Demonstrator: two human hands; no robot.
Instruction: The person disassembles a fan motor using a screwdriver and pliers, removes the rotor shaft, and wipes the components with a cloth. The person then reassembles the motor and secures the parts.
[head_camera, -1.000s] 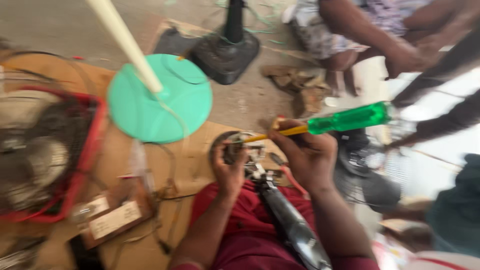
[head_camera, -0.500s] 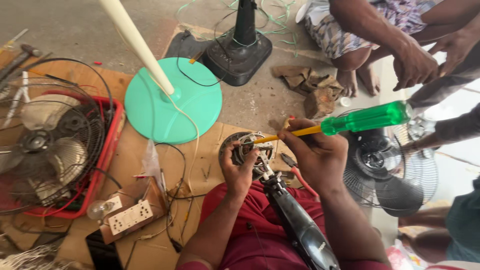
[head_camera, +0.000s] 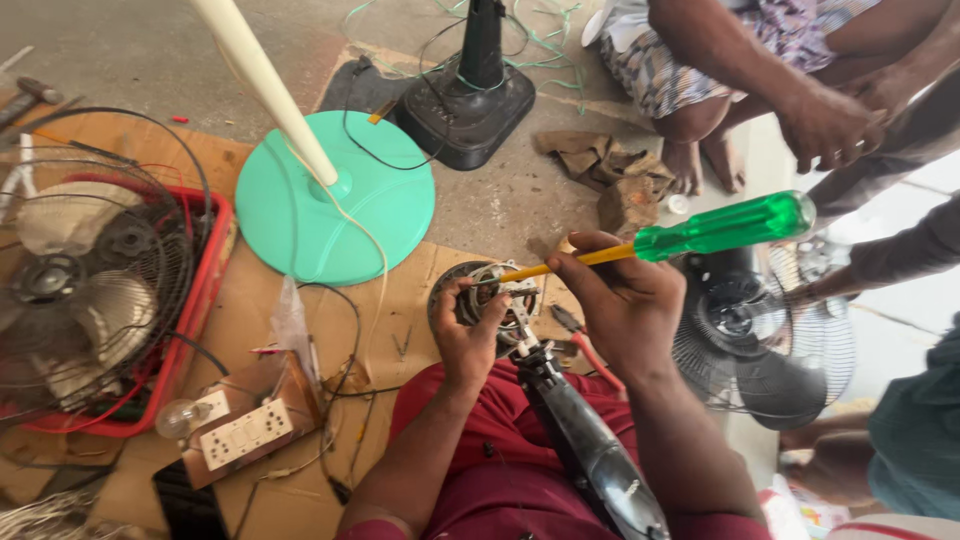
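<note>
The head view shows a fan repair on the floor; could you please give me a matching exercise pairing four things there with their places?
Things:
1. green-handled screwdriver with yellow shaft
2. round metal fan motor
3. round mint-green plastic fan base
4. clear glass light bulb

Places:
A. on the wooden switch board, lower left
B. in the right hand
C. on the floor, carrying a cream pole
D. steadied by the left hand, above the lap

Pairs: 1-B, 2-D, 3-C, 4-A
</note>
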